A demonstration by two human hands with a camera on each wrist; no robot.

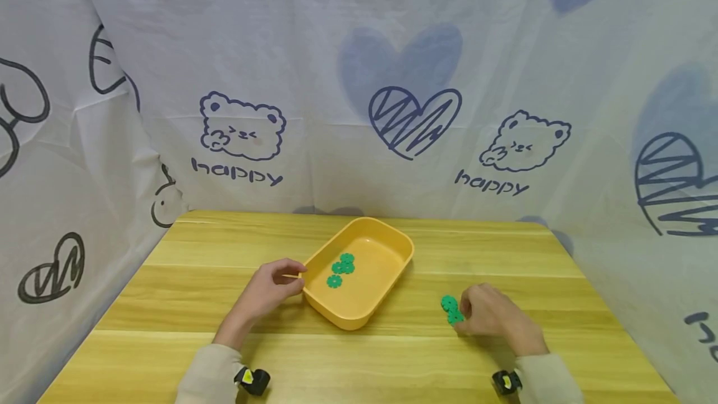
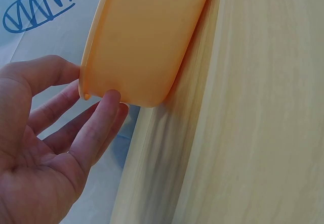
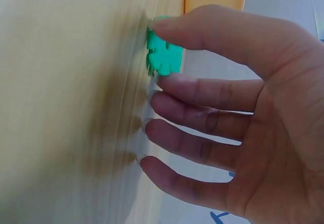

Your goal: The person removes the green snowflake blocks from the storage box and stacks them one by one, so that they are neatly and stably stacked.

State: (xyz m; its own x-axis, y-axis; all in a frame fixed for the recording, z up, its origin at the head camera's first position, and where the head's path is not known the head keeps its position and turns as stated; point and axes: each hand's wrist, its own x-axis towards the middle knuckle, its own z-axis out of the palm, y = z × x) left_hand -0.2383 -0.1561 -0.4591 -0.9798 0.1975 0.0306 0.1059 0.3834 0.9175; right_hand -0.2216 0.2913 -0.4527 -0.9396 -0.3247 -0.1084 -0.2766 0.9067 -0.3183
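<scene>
In the head view, a yellow plastic tray (image 1: 386, 295) sits slightly turned on the table. Several flat green snowflake discs (image 1: 334, 281) lie in its left part. My left hand (image 1: 269, 288) holds the tray's left corner between thumb and fingers; the left wrist view has the fingertips (image 2: 112, 98) against the outer wall of the tray (image 2: 147, 42). To the right of the tray, my right hand (image 1: 490, 313) is low over the table. Its thumb and index finger pinch green snowflake discs (image 3: 164, 54), which show close together beside the fingertips.
The wood-grain table (image 1: 224, 239) runs back to a white cloth (image 1: 325, 161) printed with hearts and bears. More of that cloth hangs at both sides. Each wrist wears a black band with a small camera (image 1: 255, 381).
</scene>
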